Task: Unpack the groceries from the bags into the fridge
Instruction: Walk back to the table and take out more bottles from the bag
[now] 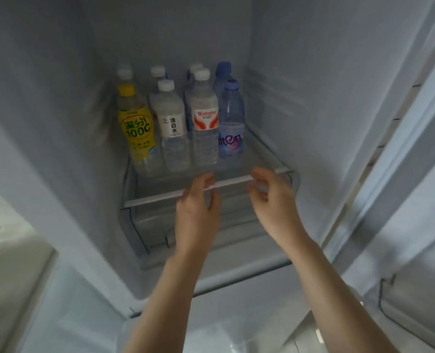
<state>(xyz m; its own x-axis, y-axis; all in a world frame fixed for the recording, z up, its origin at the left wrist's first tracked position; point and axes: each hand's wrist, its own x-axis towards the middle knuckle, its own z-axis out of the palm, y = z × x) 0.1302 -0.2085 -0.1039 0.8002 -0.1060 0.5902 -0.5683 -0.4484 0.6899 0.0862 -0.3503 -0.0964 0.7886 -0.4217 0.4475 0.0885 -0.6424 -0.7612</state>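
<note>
Several drink bottles stand in two rows on a glass fridge shelf. In the front row, from left: a yellow-labelled bottle, a clear bottle with a white label, a clear bottle with a red and white label and a blue bottle. My left hand and my right hand are held up in front of the shelf's white front edge, fingers loosely curled and apart. Neither hand holds anything. The bottles stand just beyond my fingertips.
A clear drawer sits below the shelf. The fridge's white side walls close in left and right. An open door with a bin is at the right. A pale floor shows at the lower left.
</note>
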